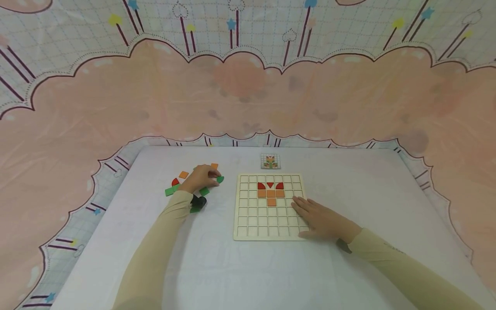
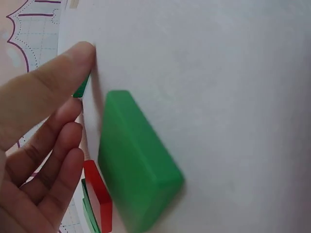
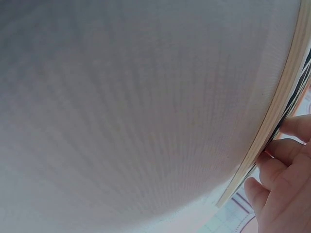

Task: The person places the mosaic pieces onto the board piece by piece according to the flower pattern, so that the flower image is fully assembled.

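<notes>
My left hand [image 1: 199, 178] is over the loose coloured pieces left of the board, thumb and fingertips pinching a green quarter-circle piece [image 1: 220, 179]. In the left wrist view that piece shows only partly behind the thumb [image 2: 73, 56], and a green square piece [image 2: 131, 160] lies close by. My right hand [image 1: 323, 217] rests on the right edge of a pale wooden grid board [image 1: 249, 219], fingers fairly straight. Red pieces [image 1: 280, 186] and orange square pieces [image 1: 271, 201] lie in the board's upper middle cells.
Behind the board lies a small pattern card [image 1: 270, 161]. More loose pieces surround the left hand, including an orange square [image 1: 184, 174], a red piece [image 1: 175, 182] and a green piece [image 1: 172, 190]. White cloth [image 1: 217, 267] covers the table, with a patterned curtain [image 1: 248, 103] behind.
</notes>
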